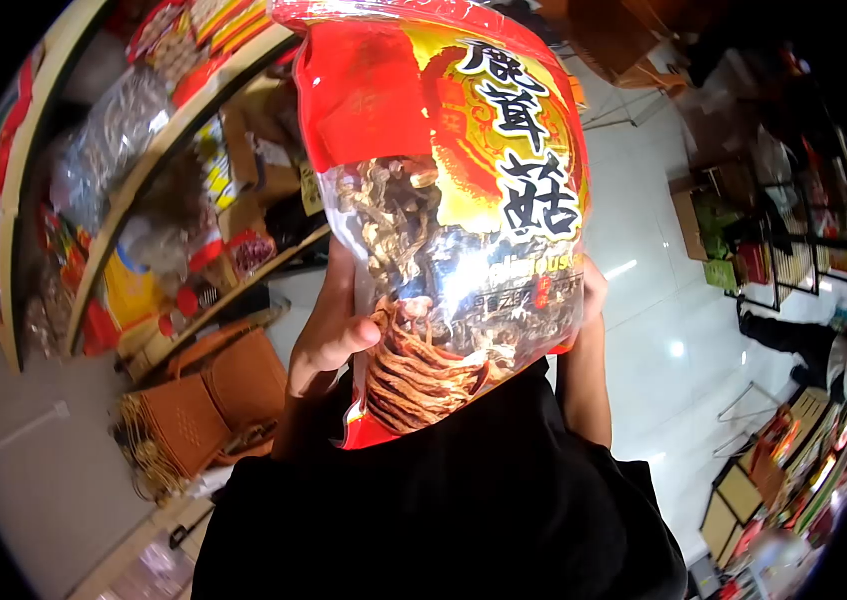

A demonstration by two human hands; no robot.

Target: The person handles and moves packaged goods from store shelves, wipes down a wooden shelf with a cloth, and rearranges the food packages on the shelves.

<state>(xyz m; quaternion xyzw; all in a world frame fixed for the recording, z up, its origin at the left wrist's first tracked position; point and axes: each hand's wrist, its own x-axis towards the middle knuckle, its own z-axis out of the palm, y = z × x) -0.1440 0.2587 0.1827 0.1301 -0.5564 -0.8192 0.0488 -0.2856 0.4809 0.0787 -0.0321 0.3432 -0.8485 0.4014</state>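
A large red and yellow plastic bag of dried mushrooms [454, 240] with black Chinese characters is held up in front of my chest, slightly tilted. Through its clear part brown dried pieces show. My left hand [334, 345] grips the bag's lower left side, its thumb lying over the front and the other fingers hidden behind. On the opposite side, my right hand [594, 290] holds the edge; most of its fingers are hidden by the bag.
Curved shelves [134, 190] with packaged goods stand at the left, above a brown woven bag [184, 420]. A black rack [794, 240] and boxed goods [744, 500] are at the right. Part of another person [794, 335] shows at the right edge.
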